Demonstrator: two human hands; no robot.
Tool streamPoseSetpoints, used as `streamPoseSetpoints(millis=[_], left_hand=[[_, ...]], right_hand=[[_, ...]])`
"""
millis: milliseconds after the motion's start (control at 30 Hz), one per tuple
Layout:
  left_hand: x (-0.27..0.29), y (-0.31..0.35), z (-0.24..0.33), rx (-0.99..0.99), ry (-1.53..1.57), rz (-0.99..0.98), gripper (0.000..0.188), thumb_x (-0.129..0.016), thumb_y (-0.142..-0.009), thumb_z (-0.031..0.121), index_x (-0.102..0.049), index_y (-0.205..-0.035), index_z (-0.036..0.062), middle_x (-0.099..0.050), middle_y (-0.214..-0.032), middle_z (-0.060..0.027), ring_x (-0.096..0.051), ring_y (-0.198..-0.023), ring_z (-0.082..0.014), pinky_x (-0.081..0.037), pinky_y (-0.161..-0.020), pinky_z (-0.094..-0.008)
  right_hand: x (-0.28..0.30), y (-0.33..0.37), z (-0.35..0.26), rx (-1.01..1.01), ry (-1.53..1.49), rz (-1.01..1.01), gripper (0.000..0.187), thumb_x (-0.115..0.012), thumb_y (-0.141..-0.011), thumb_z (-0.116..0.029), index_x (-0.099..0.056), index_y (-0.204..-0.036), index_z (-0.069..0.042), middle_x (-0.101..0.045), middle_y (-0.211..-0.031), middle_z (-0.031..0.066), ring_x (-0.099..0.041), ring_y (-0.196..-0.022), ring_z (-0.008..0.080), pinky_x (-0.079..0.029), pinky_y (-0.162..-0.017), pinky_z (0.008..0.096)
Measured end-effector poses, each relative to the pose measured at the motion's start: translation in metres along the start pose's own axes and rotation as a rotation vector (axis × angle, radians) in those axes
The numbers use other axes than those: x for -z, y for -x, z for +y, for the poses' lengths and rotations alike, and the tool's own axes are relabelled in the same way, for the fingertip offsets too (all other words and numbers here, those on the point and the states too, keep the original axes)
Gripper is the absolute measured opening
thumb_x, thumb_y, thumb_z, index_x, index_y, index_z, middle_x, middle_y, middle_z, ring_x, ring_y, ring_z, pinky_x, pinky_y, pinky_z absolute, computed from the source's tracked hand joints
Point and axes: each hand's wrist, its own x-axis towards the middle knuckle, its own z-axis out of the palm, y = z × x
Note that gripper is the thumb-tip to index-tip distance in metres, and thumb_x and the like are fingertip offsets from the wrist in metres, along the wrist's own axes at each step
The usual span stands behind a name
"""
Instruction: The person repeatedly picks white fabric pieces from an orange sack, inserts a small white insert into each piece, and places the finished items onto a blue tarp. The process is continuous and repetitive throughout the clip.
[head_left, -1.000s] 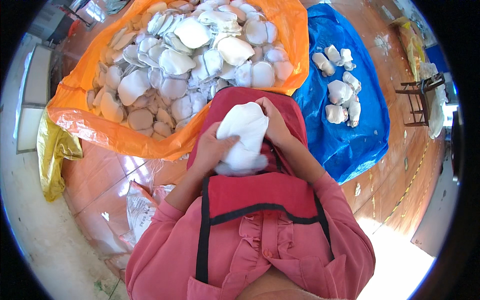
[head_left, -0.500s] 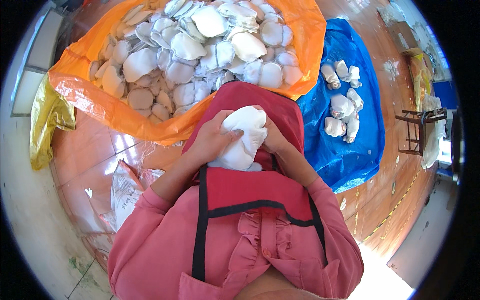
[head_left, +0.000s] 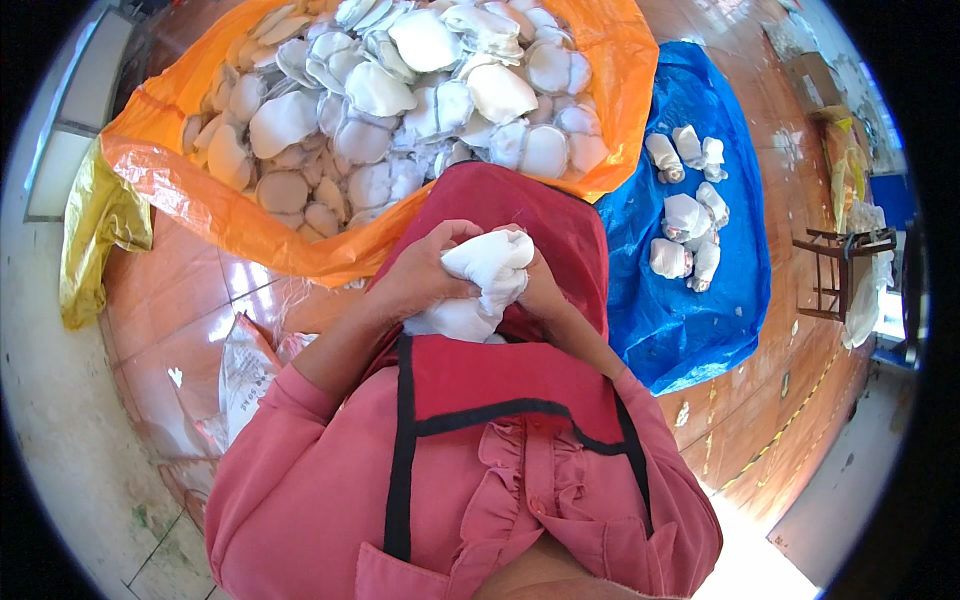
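Observation:
Over my red apron, a folded white fabric pad point(head_left: 470, 300) is held between both hands. My left hand point(head_left: 420, 268) is closed on its left side, thumb pressed across the front. At the pad's right edge my right hand point(head_left: 540, 287) grips it, with most of the fingers hidden behind the cloth. The pad's upper part is bunched and its lower part hangs down toward my lap. Ahead lies a heap of similar white pads point(head_left: 375, 90) on an orange sheet point(head_left: 190, 215). Several rolled white bundles point(head_left: 686, 215) rest on a blue sheet point(head_left: 690, 340) at the right.
A yellow sack point(head_left: 95, 240) leans by the left wall. Near my left elbow lies a white printed sack point(head_left: 245, 375) on the tiled floor point(head_left: 165, 330). A dark wooden stool point(head_left: 835, 270) and a cardboard box point(head_left: 812, 82) stand at the far right.
The pad has gone from a broad, spread shape to a more folded, bunched one. My left hand has shifted slightly left and wraps it differently. The bundles on the blue sheet lie as before.

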Motion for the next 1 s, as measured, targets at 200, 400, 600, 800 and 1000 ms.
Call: streamPoseSetpoints(millis=[200, 400, 600, 800, 1000], left_hand=[[-0.031, 0.005, 0.015, 0.032, -0.273, 0.177, 0.081, -0.082, -0.068, 0.012, -0.041, -0.137, 0.0122, -0.062, -0.119, -0.0162, -0.06, -0.114, -0.0304, -0.048, -0.094, -0.0387], [-0.039, 0.012, 0.021, -0.133, -0.372, 0.261, 0.075, -0.08, -0.073, 0.024, -0.04, -0.136, 0.0125, -0.063, -0.113, -0.0175, -0.062, -0.105, -0.0381, -0.05, -0.087, -0.0444], [-0.024, 0.001, 0.007, -0.367, -0.531, 0.465, 0.043, -0.077, -0.078, 0.019, -0.058, -0.114, 0.0055, -0.06, -0.107, -0.0124, -0.061, -0.097, -0.0311, -0.05, -0.084, -0.0385], [-0.004, -0.016, 0.006, -0.149, -0.257, 0.301, 0.031, -0.076, -0.082, 0.019, -0.062, -0.104, 0.0021, -0.063, -0.093, -0.0045, -0.059, -0.083, -0.0142, -0.049, -0.075, -0.0287], [0.018, -0.031, 0.018, 0.095, -0.108, 0.142, 0.034, -0.077, -0.08, 0.023, -0.062, -0.1, -0.0009, -0.067, -0.089, -0.0095, -0.062, -0.079, -0.0149, -0.049, -0.069, -0.0295]], right_hand=[[-0.02, 0.004, 0.003, 0.039, -0.18, 0.242, 0.028, -0.062, -0.087, -0.003, -0.058, -0.115, -0.007, -0.064, -0.103, 0.0014, -0.061, -0.095, 0.0127, -0.052, -0.083, 0.0291], [-0.012, 0.003, 0.005, -0.081, -0.391, 0.307, 0.034, -0.057, -0.091, -0.005, -0.052, -0.125, -0.008, -0.062, -0.112, 0.0058, -0.061, -0.101, 0.0169, -0.053, -0.084, 0.0335], [-0.003, -0.008, -0.002, 0.102, -0.254, 0.184, 0.069, -0.063, -0.086, 0.0, -0.028, -0.144, -0.014, -0.055, -0.123, 0.0097, -0.058, -0.109, 0.0207, -0.051, -0.091, 0.0341], [0.001, -0.017, -0.005, 0.2, 0.129, 0.229, 0.049, -0.066, -0.082, 0.004, -0.046, -0.124, -0.012, -0.056, -0.115, 0.0065, -0.056, -0.103, 0.016, -0.05, -0.085, 0.0305], [-0.002, -0.036, -0.007, 0.24, 0.21, 0.217, 0.033, -0.07, -0.079, 0.004, -0.052, -0.105, -0.009, -0.06, -0.101, 0.0028, -0.057, -0.094, 0.0117, -0.05, -0.081, 0.0278]])
